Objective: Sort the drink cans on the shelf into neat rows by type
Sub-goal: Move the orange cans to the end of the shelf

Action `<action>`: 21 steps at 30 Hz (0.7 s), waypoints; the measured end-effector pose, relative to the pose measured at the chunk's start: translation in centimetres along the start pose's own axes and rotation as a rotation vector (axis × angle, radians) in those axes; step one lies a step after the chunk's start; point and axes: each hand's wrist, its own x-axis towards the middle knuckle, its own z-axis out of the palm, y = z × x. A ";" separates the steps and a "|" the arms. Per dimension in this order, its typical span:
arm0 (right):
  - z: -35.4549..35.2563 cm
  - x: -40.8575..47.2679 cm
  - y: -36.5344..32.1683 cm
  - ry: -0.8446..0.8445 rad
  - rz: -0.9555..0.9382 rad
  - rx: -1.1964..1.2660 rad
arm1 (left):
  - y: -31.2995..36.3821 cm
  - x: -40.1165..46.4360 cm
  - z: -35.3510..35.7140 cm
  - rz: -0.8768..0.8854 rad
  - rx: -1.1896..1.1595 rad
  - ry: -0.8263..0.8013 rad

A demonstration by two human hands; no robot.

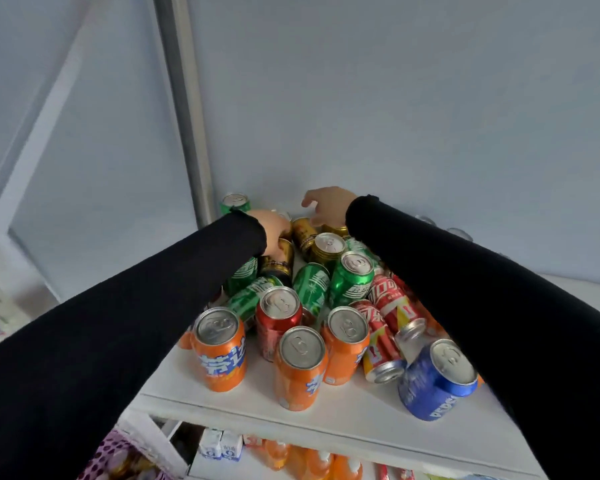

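Observation:
Mixed drink cans crowd a white shelf (326, 420). At the front stand three orange cans (302, 368), a red can (278, 320) and a tilted blue can (437, 379). Two red cans (395, 303) lie on their sides at the right. Green cans (352, 278) fill the middle, some upright and some lying, and one green can (235, 202) stands alone at the back left. Gold cans (328, 251) sit at the back. My left hand (274, 226) curls its fingers over a gold and black can (278, 261). My right hand (326, 206) arches above the rearmost gold cans, fingers loosely bent, holding nothing I can see.
A pale wall closes the shelf at the back, and a grey post (187, 133) rises at the back left corner. Below the shelf edge are small milk cartons (219, 448) and orange bottles (309, 462). A pink mesh bag (118, 459) sits at lower left.

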 end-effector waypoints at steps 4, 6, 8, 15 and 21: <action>0.1 2.2 -1.2 -0.139 -0.026 -0.117 | 0.3 0.8 -0.1 -0.009 -0.008 -0.029; 0.1 2.6 -1.6 -0.212 -0.038 -0.143 | 0.2 1.3 0.0 -0.010 0.001 -0.082; 0.1 3.3 -1.9 -0.265 -0.014 -0.144 | -0.1 1.7 0.2 -0.005 0.019 -0.116; 0.4 4.9 -2.0 -0.458 0.022 -0.150 | -0.7 2.4 0.6 0.034 0.073 -0.157; 0.6 4.4 -1.8 -0.416 0.013 -0.112 | -1.1 2.7 1.0 0.018 0.041 -0.156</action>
